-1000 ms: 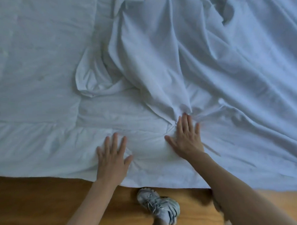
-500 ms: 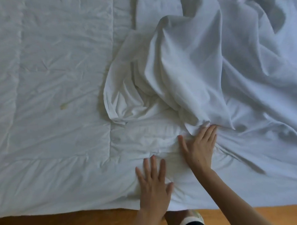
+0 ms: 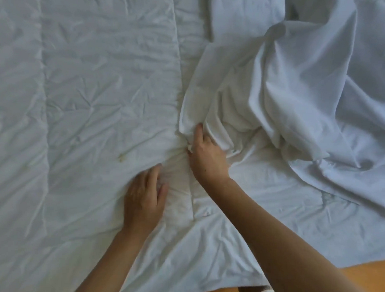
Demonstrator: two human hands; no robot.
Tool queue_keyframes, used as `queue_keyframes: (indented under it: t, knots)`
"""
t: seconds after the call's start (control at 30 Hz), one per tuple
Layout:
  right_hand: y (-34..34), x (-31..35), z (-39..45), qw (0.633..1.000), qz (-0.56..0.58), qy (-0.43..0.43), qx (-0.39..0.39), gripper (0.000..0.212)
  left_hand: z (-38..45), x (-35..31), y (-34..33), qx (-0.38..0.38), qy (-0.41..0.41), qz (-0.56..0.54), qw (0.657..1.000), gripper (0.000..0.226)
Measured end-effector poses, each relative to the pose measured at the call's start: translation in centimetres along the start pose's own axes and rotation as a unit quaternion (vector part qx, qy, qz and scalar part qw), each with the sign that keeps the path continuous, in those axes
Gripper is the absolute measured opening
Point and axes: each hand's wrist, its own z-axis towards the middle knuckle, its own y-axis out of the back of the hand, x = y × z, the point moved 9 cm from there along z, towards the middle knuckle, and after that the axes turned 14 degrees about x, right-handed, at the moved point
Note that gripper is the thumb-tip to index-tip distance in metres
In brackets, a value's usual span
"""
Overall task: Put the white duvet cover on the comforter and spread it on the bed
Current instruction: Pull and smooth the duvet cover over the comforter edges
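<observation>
Head view: the left hand [image 3: 143, 197] lies flat, fingers relaxed, pressing the quilted comforter [image 3: 87, 95]. The right hand [image 3: 206, 155] bunches the white duvet cover [image 3: 294, 87] edge, which is heaped to the right.

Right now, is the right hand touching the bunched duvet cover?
Touching. The head view shows the right hand with its fingers tucked into the folds at the edge of the duvet cover, no gap visible.
</observation>
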Motion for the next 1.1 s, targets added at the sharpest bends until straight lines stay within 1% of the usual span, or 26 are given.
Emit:
queue_keyframes:
  t: [0.03, 0.1, 0.13, 0.17, 0.23, 0.27, 0.3, 0.37, 0.4, 0.47, 0.53, 0.57, 0.67, 0.7, 0.73, 0.77, 0.8, 0.83, 0.87, 0.9, 0.93, 0.97, 1.0, 1.03, 1.07, 1.1]
  knots:
    - [-0.1, -0.1, 0.0, 0.997, 0.065, -0.029, 0.015, 0.051, 1.5, 0.8, 1.0, 0.025, 0.023, -0.056, 0.998, 0.045]
    - [-0.4, 1.7, -1.6, 0.989, 0.150, -0.009, 0.009, 0.031, 3.7, 2.4, 1.0, 0.086, 0.079, -0.203, 0.972, 0.035]
    - [-0.5, 3.2, -3.3, 0.985, 0.171, 0.021, -0.004, 0.024, 4.4, 2.5, 0.8, 0.124, 0.100, -0.290, 0.944, 0.034]
    - [-0.7, 4.9, -5.5, 0.980, 0.192, 0.053, -0.016, 0.019, 4.9, 2.3, 0.7, 0.157, 0.115, -0.379, 0.905, 0.038]
    - [-1.9, 7.1, -10.2, 0.970, 0.229, 0.078, -0.010, 0.020, 4.8, 0.8, 0.9, 0.232, 0.128, -0.523, 0.810, 0.040]
    - [-2.7, 7.3, -12.3, 0.967, 0.242, 0.073, -0.010, 0.022, 4.1, -0.4, 1.3, 0.280, 0.115, -0.544, 0.783, 0.034]
    - [-3.3, 7.3, -14.3, 0.964, 0.259, 0.057, -0.015, 0.025, 3.1, -1.6, 1.7, 0.334, 0.086, -0.526, 0.778, 0.028]
    - [-4.1, 6.8, -17.1, 0.946, 0.322, 0.008, -0.031, 0.035, 0.9, -3.1, 1.9, 0.405, 0.047, -0.439, 0.801, 0.024]
    - [-4.4, 6.8, -17.9, 0.936, 0.350, -0.011, -0.028, 0.038, 0.1, -3.3, 1.9, 0.410, 0.047, -0.421, 0.808, 0.026]
    - [-4.5, 7.3, -19.1, 0.930, 0.367, -0.009, -0.025, 0.041, -0.6, -3.8, 1.6, 0.391, 0.080, -0.475, 0.784, 0.028]
    - [-4.1, 7.9, -19.7, 0.935, 0.352, 0.022, -0.024, 0.042, 0.1, -4.8, 1.1, 0.371, 0.103, -0.524, 0.759, 0.029]
    - [-4.0, 8.0, -19.7, 0.942, 0.335, 0.027, -0.010, 0.041, 0.6, -5.7, 0.7, 0.363, 0.105, -0.536, 0.755, 0.027]
    - [-4.3, 8.0, -19.3, 0.961, 0.259, 0.046, 0.078, 0.048, 2.0, -7.1, -0.5, 0.323, 0.129, -0.532, 0.772, 0.014]
    - [-3.2, 7.7, -19.4, 0.966, 0.242, 0.061, 0.068, 0.051, 2.2, -7.3, -0.7, 0.307, 0.131, -0.528, 0.781, 0.013]
    - [-1.1, 6.5, -19.4, 0.970, 0.236, 0.058, 0.003, 0.055, 2.2, -7.4, -0.7, 0.292, 0.130, -0.527, 0.788, 0.016]
    - [1.6, 4.4, -19.7, 0.968, 0.229, 0.018, -0.104, 0.056, 2.0, -7.3, -0.7, 0.280, 0.129, -0.524, 0.794, 0.021]
    - [4.3, 1.6, -20.2, 0.953, 0.201, -0.051, -0.221, 0.059, 2.0, -7.1, -0.7, 0.272, 0.128, -0.519, 0.800, 0.026]
    - [6.3, -0.9, -20.4, 0.931, 0.164, -0.132, -0.299, 0.066, 1.8, -6.9, -0.7, 0.272, 0.129, -0.506, 0.808, 0.029]
    - [7.7, -2.9, -19.7, 0.920, 0.138, -0.194, -0.311, 0.077, 1.5, -6.6, -0.8, 0.279, 0.131, -0.491, 0.815, 0.030]
    - [8.0, -4.8, -17.8, 0.930, 0.112, -0.233, -0.263, 0.087, 1.2, -6.3, -1.2, 0.288, 0.135, -0.478, 0.819, 0.032]
    - [7.5, -6.4, -15.7, 0.944, 0.077, -0.260, -0.191, 0.089, 0.9, -6.0, -1.9, 0.300, 0.144, -0.470, 0.818, 0.037]
    - [6.5, -7.6, -13.9, 0.952, 0.041, -0.280, -0.118, 0.081, 0.5, -5.7, -2.6, 0.307, 0.155, -0.462, 0.818, 0.040]
    - [5.5, -8.6, -12.6, 0.955, 0.010, -0.286, -0.073, 0.063, 0.1, -5.4, -3.1, 0.303, 0.168, -0.447, 0.824, 0.041]
    - [5.1, -8.9, -11.9, 0.959, -0.016, -0.276, -0.064, 0.042, 0.0, -4.9, -3.1, 0.279, 0.180, -0.427, 0.841, 0.039]
    - [5.1, -9.0, -11.5, 0.964, -0.031, -0.253, -0.080, 0.026, 0.1, -4.4, -2.6, 0.235, 0.191, -0.410, 0.860, 0.035]
    - [5.5, -9.1, -11.7, 0.966, -0.032, -0.235, -0.102, 0.018, 0.2, -4.0, -1.9, 0.180, 0.201, -0.403, 0.875, 0.030]
